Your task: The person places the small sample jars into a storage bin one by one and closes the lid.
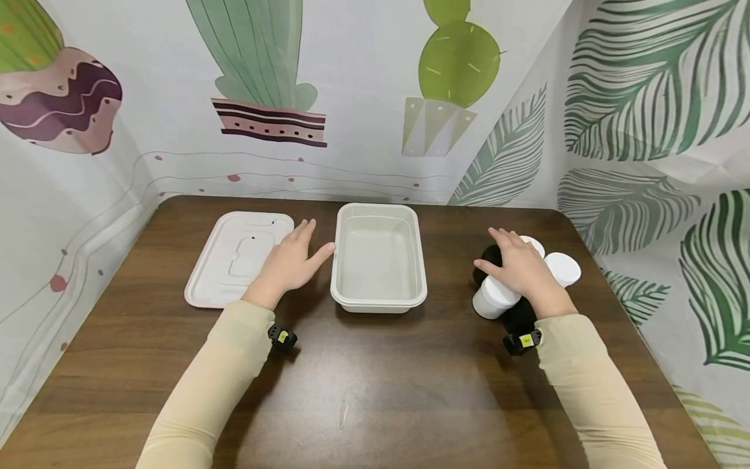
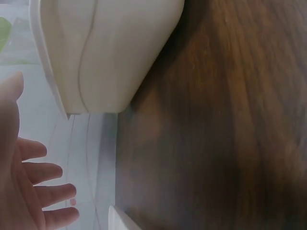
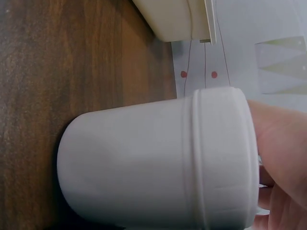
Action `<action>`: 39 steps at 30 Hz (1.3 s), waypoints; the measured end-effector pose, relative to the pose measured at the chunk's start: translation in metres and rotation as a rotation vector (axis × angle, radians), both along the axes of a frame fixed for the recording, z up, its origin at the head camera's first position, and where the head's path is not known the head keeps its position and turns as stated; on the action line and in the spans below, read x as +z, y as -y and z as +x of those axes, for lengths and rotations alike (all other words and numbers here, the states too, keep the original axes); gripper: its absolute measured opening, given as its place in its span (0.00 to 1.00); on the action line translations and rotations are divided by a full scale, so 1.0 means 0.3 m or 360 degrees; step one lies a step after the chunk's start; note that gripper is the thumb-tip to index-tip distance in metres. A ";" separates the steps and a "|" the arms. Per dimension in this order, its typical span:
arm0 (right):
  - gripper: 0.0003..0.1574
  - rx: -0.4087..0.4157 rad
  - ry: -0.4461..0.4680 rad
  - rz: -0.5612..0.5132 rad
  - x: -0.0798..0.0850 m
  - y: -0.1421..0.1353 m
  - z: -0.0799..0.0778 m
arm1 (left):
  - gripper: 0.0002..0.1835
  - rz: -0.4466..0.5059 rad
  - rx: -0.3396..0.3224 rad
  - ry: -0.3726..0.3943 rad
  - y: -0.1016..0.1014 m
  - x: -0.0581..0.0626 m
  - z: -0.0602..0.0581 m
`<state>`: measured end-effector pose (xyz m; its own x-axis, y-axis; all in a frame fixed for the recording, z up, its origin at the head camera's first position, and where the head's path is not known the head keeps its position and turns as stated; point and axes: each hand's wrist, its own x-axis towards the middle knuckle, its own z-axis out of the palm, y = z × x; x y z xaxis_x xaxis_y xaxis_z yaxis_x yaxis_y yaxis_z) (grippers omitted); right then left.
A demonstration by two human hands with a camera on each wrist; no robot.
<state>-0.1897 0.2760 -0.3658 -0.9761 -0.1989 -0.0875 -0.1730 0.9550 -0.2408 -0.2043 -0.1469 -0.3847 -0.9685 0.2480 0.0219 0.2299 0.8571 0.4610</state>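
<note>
My left hand (image 1: 291, 262), fingers straight and thumb spread, is held over the right edge of a white plastic lid (image 1: 225, 277). Its thumb points at the wall of an off-white rectangular tub (image 1: 379, 254); whether they touch I cannot tell. Above a cluster of jars is my right hand (image 1: 521, 266), with its fingers stretched out. A white lidded jar (image 3: 139, 160) stands upright under its palm, and in the right wrist view the hand is beside that jar's lid. Two more white-lidded jars (image 1: 564, 268) and dark round objects (image 1: 486, 264) are partly hidden by the right hand and forearm.
Everything lies on a dark brown wooden table (image 1: 363, 391). A wall hanging (image 1: 369, 85) printed with cacti and leaves rises behind the table's back edge and along its sides. The tub is between the lid on the left and the jars on the right.
</note>
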 end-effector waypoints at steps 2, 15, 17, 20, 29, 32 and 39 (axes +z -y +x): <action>0.50 0.0001 -0.0002 0.0003 -0.006 -0.003 -0.001 | 0.44 0.0051 -0.0010 0.0014 -0.007 -0.009 -0.002; 0.40 -0.0025 -0.0013 0.0006 -0.011 0.004 -0.001 | 0.31 0.0492 0.0093 0.0084 -0.083 -0.055 0.000; 0.40 -0.0024 -0.0023 0.0014 -0.006 0.007 -0.001 | 0.28 0.0571 0.0115 0.0070 -0.092 -0.061 0.000; 0.40 -0.0036 -0.0034 0.0054 0.004 0.010 0.002 | 0.25 0.0669 0.0160 0.0056 -0.102 -0.069 0.000; 0.43 -0.0071 -0.0038 0.0216 0.036 0.022 0.005 | 0.22 0.0866 0.0282 0.0070 -0.115 -0.088 0.009; 0.42 -0.0063 -0.0035 0.0252 0.042 0.027 0.002 | 0.21 0.0935 0.0323 0.0079 -0.119 -0.096 0.009; 0.44 -0.0095 0.0043 0.0181 0.077 0.053 -0.003 | 0.19 0.0991 0.0312 0.0062 -0.113 -0.096 0.001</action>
<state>-0.1905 0.2602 -0.3427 -0.9829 -0.1279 -0.1326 -0.1101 0.9849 -0.1340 -0.2039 -0.1129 -0.4136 -0.9975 0.0193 0.0685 0.0698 0.4515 0.8896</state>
